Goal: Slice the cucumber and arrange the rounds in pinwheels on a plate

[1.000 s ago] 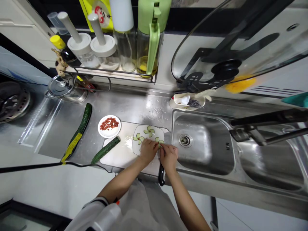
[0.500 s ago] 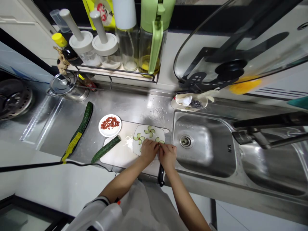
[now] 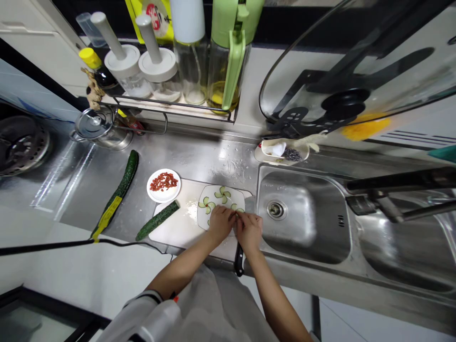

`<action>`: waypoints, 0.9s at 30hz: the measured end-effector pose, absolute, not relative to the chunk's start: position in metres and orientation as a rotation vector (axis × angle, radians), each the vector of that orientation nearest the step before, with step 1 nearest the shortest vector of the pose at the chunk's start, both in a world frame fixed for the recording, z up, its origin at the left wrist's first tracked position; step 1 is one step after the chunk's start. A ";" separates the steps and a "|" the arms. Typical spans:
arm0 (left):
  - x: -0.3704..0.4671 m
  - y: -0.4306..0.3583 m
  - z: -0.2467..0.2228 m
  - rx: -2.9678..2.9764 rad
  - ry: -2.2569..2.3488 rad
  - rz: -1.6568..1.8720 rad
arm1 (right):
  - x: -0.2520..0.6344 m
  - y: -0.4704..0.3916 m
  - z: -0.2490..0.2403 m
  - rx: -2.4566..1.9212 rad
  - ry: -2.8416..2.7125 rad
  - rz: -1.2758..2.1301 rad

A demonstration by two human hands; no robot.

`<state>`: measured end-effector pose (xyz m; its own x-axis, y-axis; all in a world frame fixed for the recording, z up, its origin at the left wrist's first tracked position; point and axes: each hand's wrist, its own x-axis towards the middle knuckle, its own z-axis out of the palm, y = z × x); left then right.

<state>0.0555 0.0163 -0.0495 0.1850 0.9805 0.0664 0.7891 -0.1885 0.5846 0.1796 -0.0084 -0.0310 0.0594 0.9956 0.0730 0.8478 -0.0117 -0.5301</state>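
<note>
Cucumber slices (image 3: 237,208) lie fanned on a white plate (image 3: 204,220), just beyond your left hand (image 3: 221,223) and right hand (image 3: 249,231), neither clearly nearer, as their fingertips bunch together, too small to tell whether they grip anything.

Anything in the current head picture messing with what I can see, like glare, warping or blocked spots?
Head view: bright glare on the basin and on the steel counter; wide-angle stretch, with the bottles leaning at the top edge; fingertips of the left hand and right hand hide what lies between them on the plate.
</note>
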 end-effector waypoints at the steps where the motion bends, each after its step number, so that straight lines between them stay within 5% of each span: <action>1: 0.055 0.016 -0.049 2.046 1.659 0.611 | 0.180 -0.008 -0.031 -1.907 -1.834 0.450; 27: 0.056 0.019 -0.053 2.018 1.695 0.658 | 0.178 -0.004 -0.033 -1.954 -1.807 0.411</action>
